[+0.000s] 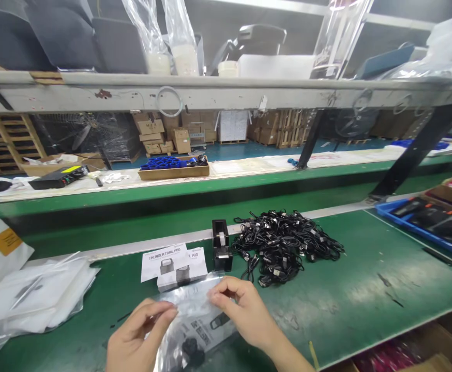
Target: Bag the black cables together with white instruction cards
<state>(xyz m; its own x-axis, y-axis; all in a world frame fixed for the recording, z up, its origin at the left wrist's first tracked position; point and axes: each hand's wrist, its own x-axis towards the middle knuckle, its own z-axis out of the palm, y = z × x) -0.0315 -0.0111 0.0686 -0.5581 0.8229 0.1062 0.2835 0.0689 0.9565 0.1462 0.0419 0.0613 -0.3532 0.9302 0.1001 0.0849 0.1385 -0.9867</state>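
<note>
A clear plastic bag (189, 305) lies before me on the green bench, held near its upper edge by both hands. My left hand (138, 333) pinches the bag's left side between thumb and fingers. On the other side, my right hand (245, 310) has its thumb and fingertips closed on the plastic. Through the film I see a printed leaflet (210, 336) and a dark coiled item (192, 352), probably a cable. Just beyond the bag are stacked THUNDER TRAIL PRO leaflets (164, 262) and a black tape dispenser (221, 245).
Many black cables (284, 243) are heaped right of the dispenser. Plastic bags (35, 294) lie in a pile at left. A blue tray (427, 227) with black items stands at right. Behind runs a ledge with a box of blue parts (174, 168), under a shelf beam (218, 95).
</note>
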